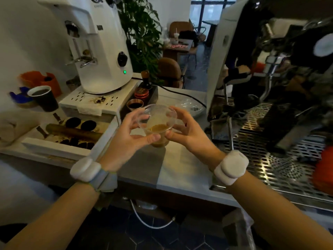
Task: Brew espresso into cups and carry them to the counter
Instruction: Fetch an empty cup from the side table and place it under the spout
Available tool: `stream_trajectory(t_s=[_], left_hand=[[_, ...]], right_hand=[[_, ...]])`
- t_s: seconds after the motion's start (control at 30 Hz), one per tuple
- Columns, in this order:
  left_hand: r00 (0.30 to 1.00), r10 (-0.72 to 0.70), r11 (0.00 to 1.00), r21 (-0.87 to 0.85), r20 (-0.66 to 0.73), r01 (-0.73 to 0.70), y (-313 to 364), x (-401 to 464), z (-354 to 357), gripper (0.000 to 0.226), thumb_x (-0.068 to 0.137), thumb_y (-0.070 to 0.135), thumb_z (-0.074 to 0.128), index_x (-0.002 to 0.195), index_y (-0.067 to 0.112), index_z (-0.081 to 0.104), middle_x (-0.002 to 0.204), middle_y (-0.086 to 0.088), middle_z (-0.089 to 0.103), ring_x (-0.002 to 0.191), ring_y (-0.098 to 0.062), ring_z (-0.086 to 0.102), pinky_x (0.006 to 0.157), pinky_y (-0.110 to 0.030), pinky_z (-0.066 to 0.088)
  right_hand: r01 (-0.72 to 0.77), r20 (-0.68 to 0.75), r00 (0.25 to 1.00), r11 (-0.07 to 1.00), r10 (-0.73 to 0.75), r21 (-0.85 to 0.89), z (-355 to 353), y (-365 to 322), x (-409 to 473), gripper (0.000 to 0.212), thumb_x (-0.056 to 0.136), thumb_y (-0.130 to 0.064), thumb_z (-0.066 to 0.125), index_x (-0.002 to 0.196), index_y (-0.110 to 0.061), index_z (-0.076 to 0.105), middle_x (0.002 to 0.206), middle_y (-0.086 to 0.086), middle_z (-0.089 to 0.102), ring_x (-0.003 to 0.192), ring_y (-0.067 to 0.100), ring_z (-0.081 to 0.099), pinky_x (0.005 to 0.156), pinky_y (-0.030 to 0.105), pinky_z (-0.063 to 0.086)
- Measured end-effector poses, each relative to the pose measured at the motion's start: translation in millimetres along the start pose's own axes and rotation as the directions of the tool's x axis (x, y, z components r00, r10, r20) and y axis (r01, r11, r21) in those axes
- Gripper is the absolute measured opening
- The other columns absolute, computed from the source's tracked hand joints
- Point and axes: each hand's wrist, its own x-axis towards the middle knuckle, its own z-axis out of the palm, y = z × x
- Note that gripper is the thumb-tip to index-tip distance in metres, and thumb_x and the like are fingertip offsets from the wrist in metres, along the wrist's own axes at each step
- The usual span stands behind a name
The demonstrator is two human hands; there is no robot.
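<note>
The one camera sits on my head, looking forward and down over my forearms at the bench point(180, 170). It is wide-angle, so edges bend. My hands are close below the centre. The white grinder point(100, 51) fills the upper left, the espresso machine point(270, 87) the right, with the room beyond between them.

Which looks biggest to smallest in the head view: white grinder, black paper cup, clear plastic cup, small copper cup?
1. White grinder, by far.
2. Black paper cup and clear plastic cup, held in both hands, look alike; the clear one is nearer the camera, so no ranking.
3. Small copper cup.
</note>
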Motion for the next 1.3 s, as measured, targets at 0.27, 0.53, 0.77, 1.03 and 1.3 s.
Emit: stream_trajectory(t_s=[0.27, 0.53, 0.77, 1.03, 1.3], left_hand=[[0.992, 0.034, 0.999, -0.033, 0.123, -0.03, 36, -22, 71, 0.081, 0.061, 0.03, 0.076, 0.132, 0.03, 0.038, 0.127, 0.015, 0.05, 0.113, 0.004, 0.05, 0.074, -0.007, 0.046], [0.982, 0.023, 0.998, -0.059, 0.187, -0.012, 49, -45, 129, 0.084, 0.057, 0.033, 0.078, 0.133, 0.027, 0.042, 0.129, 0.01, 0.052, 0.111, 0.0, 0.053, 0.079, -0.023, 0.053], [0.975, -0.001, 0.991, -0.131, 0.221, 0.031, 48, -53, 199, 0.075, 0.054, 0.033, 0.082, 0.121, 0.039, 0.049, 0.122, 0.011, 0.055, 0.103, 0.006, 0.056, 0.073, -0.015, 0.051], [0.956, 0.023, 0.998, -0.063, 0.292, -0.004, 50, -41, 262, 0.08, 0.057, 0.039, 0.083, 0.127, 0.041, 0.044, 0.124, 0.018, 0.05, 0.108, 0.005, 0.053, 0.074, -0.007, 0.045], [0.935, -0.031, 0.999, -0.022, 0.353, 0.042, 55, -19, 301, 0.098, 0.039, 0.069, 0.08, 0.124, 0.028, 0.053, 0.117, 0.007, 0.061, 0.099, 0.006, 0.059, 0.075, -0.008, 0.043]], right_hand=[[0.018, -0.065, 0.998, 1.0, -0.017, 0.01, -53, -15, -80, 0.067, 0.084, 0.0, 0.063, 0.139, -0.022, 0.031, 0.141, 0.002, 0.038, 0.126, 0.023, 0.046, 0.103, 0.043, 0.043], [-0.002, -0.082, 0.997, 0.999, 0.006, 0.044, -95, -19, -141, 0.065, 0.086, 0.001, 0.061, 0.14, -0.02, 0.03, 0.134, -0.007, 0.042, 0.113, 0.008, 0.054, 0.087, 0.022, 0.052], [-0.027, -0.177, 0.983, 0.992, 0.049, 0.124, -146, 2, -182, 0.066, 0.083, 0.007, 0.061, 0.138, -0.013, 0.032, 0.125, 0.012, 0.056, 0.111, 0.02, 0.06, 0.093, 0.035, 0.051], [-0.016, -0.344, 0.937, 0.988, 0.067, 0.151, -194, 16, -212, 0.053, 0.081, 0.005, 0.065, 0.122, -0.021, 0.044, 0.133, 0.012, 0.051, 0.122, 0.026, 0.052, 0.101, 0.047, 0.044], [-0.037, -0.397, 0.913, 0.988, 0.094, 0.15, -233, 17, -222, 0.058, 0.082, -0.002, 0.067, 0.132, -0.017, 0.041, 0.134, 0.004, 0.051, 0.124, 0.019, 0.05, 0.101, 0.042, 0.046]])
